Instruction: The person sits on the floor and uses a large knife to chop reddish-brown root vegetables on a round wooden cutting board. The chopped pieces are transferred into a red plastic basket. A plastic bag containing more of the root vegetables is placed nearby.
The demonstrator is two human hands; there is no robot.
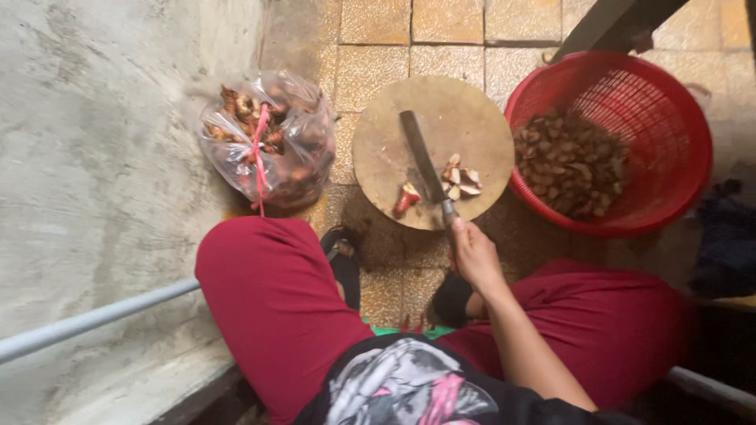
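On a tiled floor beside a rough concrete wall [94, 157], a person in dark red trousers [276, 307] squats over a round wooden chopping board [465, 126], seen from the camera worn on the head. The right hand [475, 253] is clenched around the handle of a long cleaver-like knife [423, 161], gripping it just off the near edge of the board. The blade lies flat across the board, pointing away from the person towards the far side. Pale cut root pieces [461, 179] with pinkish skin sit just to the right of the blade, near its handle end, and one reddish piece [406, 198] lies just to its left, close to the board's near rim.

The left hand does not show in this view, so its state cannot be told.

To the right of the board, touching or nearly touching it, stands a red plastic basket [669, 102] partly filled with brown chopped roots [568, 161]. To the left, against the wall, rests a clear plastic bag [264, 142] of whole roots, tied with a pink string [258, 153]. A dark sandal [345, 264] shows between the knees, and a grey metal pipe [87, 321] runs across the lower left.
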